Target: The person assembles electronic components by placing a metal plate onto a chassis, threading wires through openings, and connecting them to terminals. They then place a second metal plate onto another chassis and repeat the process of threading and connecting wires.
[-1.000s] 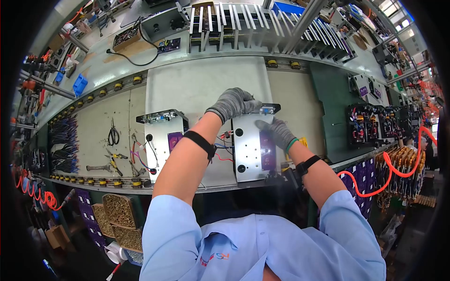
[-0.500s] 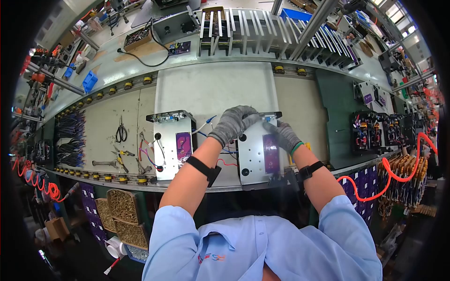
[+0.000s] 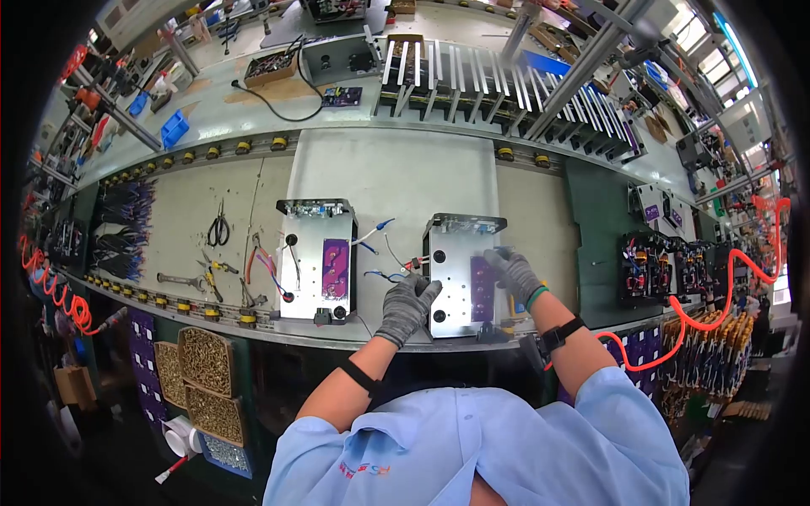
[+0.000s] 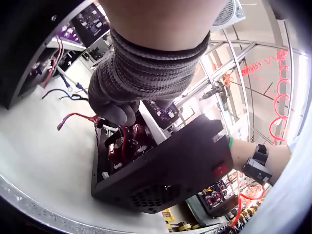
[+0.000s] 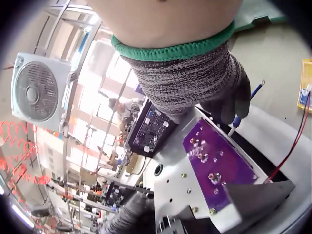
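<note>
Two silver chassis with purple boards lie on the bench in the head view. At the left side edge of the right-hand chassis (image 3: 451, 295), my gloved left hand (image 3: 407, 308) grips the plate beside loose wires (image 3: 386, 276). My gloved right hand (image 3: 515, 274) holds the opposite side, fingers over the edge. The left wrist view shows the black end panel (image 4: 165, 170) with a red switch, and my left fingers (image 4: 122, 113) above red parts inside. In the right wrist view, my right fingers (image 5: 231, 105) hang over the side next to the purple board (image 5: 214, 161); that thumb is hidden.
The other chassis (image 3: 314, 270) stands to the left. Farther left lie black scissors (image 3: 218, 229), pliers (image 3: 213, 282), a wrench (image 3: 180, 279) and wire bundles (image 3: 122, 228). A metal rack (image 3: 472, 84) stands behind; black assemblies (image 3: 662, 266) sit at right, beside an orange coiled hose (image 3: 734, 312).
My left hand has come down from the chassis's far end to its left side. My right hand remains on the right side. The chassis sits slightly nearer to me than its neighbour.
</note>
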`<state>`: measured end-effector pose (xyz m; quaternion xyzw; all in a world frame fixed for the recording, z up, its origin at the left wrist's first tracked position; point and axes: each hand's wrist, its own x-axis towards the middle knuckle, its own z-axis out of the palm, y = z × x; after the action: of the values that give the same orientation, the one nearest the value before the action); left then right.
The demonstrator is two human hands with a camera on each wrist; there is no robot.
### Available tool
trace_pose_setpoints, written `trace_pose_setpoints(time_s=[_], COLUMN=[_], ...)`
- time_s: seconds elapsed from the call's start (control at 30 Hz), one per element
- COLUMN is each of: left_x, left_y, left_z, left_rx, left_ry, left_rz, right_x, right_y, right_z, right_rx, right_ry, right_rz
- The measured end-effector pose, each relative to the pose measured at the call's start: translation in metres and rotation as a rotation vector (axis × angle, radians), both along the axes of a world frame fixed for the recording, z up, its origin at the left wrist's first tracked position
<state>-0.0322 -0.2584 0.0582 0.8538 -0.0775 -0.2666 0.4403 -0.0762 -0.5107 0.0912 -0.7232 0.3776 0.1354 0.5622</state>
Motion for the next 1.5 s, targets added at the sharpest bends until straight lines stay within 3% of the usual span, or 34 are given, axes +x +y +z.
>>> trace_pose_setpoints(time_s=[0.07,0.33,0.43,0.53,0.57,0.6,0.67,0.73,0.8,0.87,1.03,1.13,1.23,1.43,1.5], left_x=[0.003,0.005,-0.028,-0.048,-0.052,-0.052,-0.034,-0.018,-0.006,-0.004,-0.013,-0.012,-0.006,0.017,0.02], left_y=[-0.002,-0.007,0.019,0.057,0.063,0.064,0.061,0.053,0.046,0.037,0.04,0.044,0.038,0.018,0.013], left_z=[-0.004,-0.003,-0.008,-0.051,-0.084,-0.082,-0.071,-0.077,-0.086,-0.1,-0.104,-0.097,-0.097,-0.09,-0.095], left_rx=[0.013,0.074,-0.25,-0.187,-0.311,-0.315,-0.582,-0.61,-0.903,-0.861,-0.885,-1.017,-1.191,-1.033,-1.057], left_ry=[0.024,0.044,-0.014,0.094,0.252,0.265,0.755,0.778,0.971,0.995,0.984,0.968,0.898,0.946,0.98], left_rz=[-0.011,0.032,0.129,0.021,0.06,0.062,0.288,0.303,0.429,0.529,0.587,0.59,0.464,0.475,0.539], right_x=[0.002,0.008,0.001,-0.008,-0.004,0.0,0.018,0.04,0.064,0.084,0.102,0.096,0.096,0.115,0.113], right_y=[-0.012,-0.011,-0.007,-0.005,0.016,0.035,0.071,0.105,0.125,0.148,0.177,0.171,0.161,0.147,0.141], right_z=[-0.021,-0.016,-0.019,-0.017,0.015,0.036,0.065,0.075,0.046,0.031,0.016,0.009,0.011,0.028,0.031], right_rx=[-0.058,-0.056,-0.116,-0.524,-0.395,-0.397,-0.598,-0.732,-0.785,-1.204,-1.282,-1.247,-1.182,-1.152,-1.167], right_ry=[0.015,0.025,0.044,-0.33,-0.306,-0.293,-0.467,-0.524,-0.481,-0.098,0.208,0.193,0.067,0.089,-0.08], right_rz=[0.037,0.134,0.084,0.23,0.3,0.304,0.824,1.049,1.176,1.583,1.834,1.728,1.615,1.56,1.555])
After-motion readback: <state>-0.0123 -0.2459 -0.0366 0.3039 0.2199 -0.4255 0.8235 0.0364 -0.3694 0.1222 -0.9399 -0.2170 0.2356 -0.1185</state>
